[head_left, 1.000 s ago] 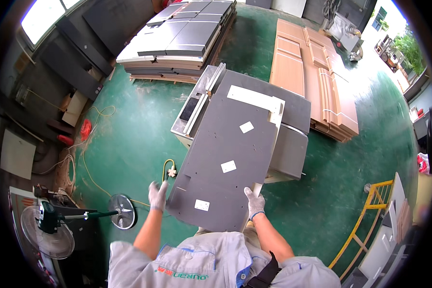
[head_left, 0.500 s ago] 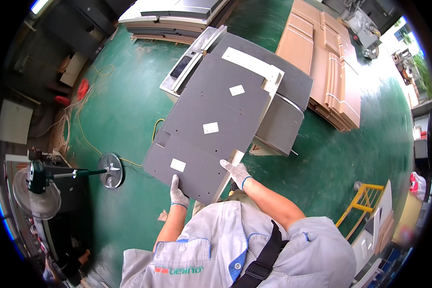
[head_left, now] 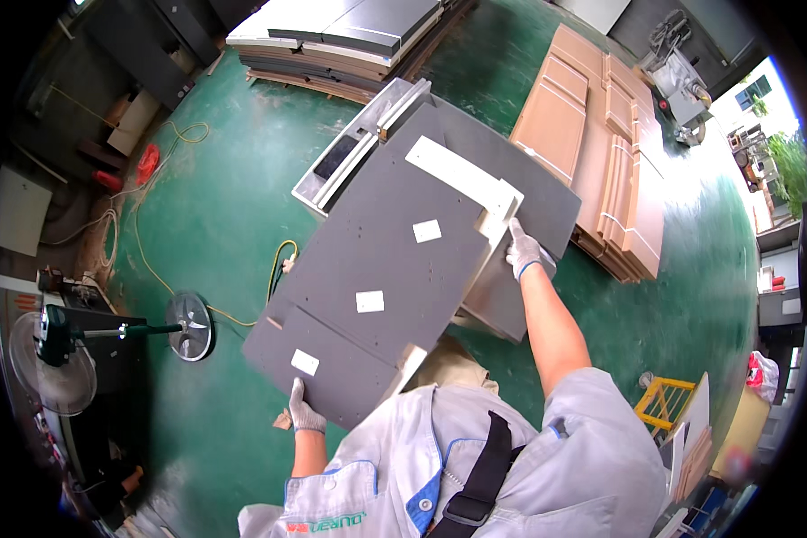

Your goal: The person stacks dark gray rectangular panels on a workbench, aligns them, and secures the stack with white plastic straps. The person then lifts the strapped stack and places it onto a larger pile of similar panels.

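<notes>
Dark grey boards (head_left: 394,242) with white paper labels and small drilled holes lie overlapped in front of me, slanting away to the upper right. My left hand (head_left: 307,412), in a pale knitted glove, grips the near edge of the closest board, thumb on top and fingers hidden underneath. My right hand (head_left: 522,249), gloved too, holds the right edge of the boards farther up, beside a notched corner; its fingers are partly hidden below. A long white strip (head_left: 457,172) lies across the far end. Underneath is a machine table (head_left: 533,170) with a grey top.
On the table's left side is a rail (head_left: 357,148) with a dark phone-like object (head_left: 335,156). A standing fan (head_left: 54,359) is at left, near a yellow cable (head_left: 233,319). Stacked boards (head_left: 359,36) lie behind, brown packed panels (head_left: 592,152) at right, a yellow frame (head_left: 663,403) lower right.
My right hand has moved away from me along the boards' right edge to the notched corner. The near board end has shifted left and toward me, my left hand with it.
</notes>
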### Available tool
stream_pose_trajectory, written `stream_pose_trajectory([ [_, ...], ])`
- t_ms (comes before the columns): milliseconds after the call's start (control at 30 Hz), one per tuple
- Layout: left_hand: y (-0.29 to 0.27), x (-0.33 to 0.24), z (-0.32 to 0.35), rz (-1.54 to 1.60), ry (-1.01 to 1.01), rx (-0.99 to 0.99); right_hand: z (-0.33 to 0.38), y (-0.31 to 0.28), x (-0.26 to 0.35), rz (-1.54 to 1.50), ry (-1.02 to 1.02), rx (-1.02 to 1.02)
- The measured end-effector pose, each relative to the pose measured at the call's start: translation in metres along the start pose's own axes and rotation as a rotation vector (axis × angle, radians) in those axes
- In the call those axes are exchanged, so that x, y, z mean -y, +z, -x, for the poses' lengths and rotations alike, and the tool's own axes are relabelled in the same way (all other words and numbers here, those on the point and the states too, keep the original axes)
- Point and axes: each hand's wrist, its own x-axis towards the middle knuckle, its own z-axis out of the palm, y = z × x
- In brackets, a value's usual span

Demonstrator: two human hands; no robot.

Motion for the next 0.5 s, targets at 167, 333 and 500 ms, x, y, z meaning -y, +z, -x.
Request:
stream_pose_trajectory([
  [167,0.005,0.009,0.007,0.002,0.060,-0.108,-0.033,0.071,0.031,0.314,-0.128,-0.007],
  [333,0.007,0.004,0.013,-0.045,0.095,-0.162,-0.029,0.088,0.026,0.301,0.036,-0.064],
  [500,-0.002,-0.001,-0.001,-0.073,0.080,-0.192,-0.053,0.064,0.015,0.136,-0.057,0.099],
])
